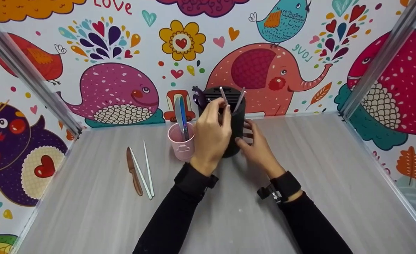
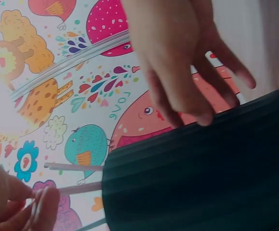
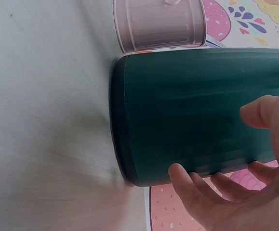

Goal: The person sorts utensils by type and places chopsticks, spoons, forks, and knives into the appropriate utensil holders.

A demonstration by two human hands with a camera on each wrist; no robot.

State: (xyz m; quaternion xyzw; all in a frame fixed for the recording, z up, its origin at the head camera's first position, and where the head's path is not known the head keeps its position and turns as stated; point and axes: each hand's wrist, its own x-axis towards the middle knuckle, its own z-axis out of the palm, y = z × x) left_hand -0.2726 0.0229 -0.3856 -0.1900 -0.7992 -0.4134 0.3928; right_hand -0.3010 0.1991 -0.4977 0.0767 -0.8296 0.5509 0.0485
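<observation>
A tall black utensil holder (image 1: 237, 127) stands upright near the back wall and looks dark green in the wrist views. Between thumb and fingers, my left hand (image 1: 212, 135) pinches the upper end of a pale chopstick (image 2: 81, 187), whose lower part is hidden inside the holder. Another chopstick (image 1: 240, 100) sticks up beside it. My right hand (image 1: 259, 148) rests against the holder's right side, its fingers (image 3: 192, 192) extended and spread and its thumb toward the front. Purple handles (image 1: 199, 97), perhaps scissors, rise at the holder's back left.
Left of the holder, a pink cup (image 1: 182, 150) contains a blue-and-silver knife (image 1: 181, 114). Farther left on the table lie a copper-coloured knife (image 1: 133, 171) and two white chopsticks (image 1: 148, 165). Patterned walls (image 1: 123, 70) with metal posts (image 1: 377, 60) border the table (image 1: 98, 211).
</observation>
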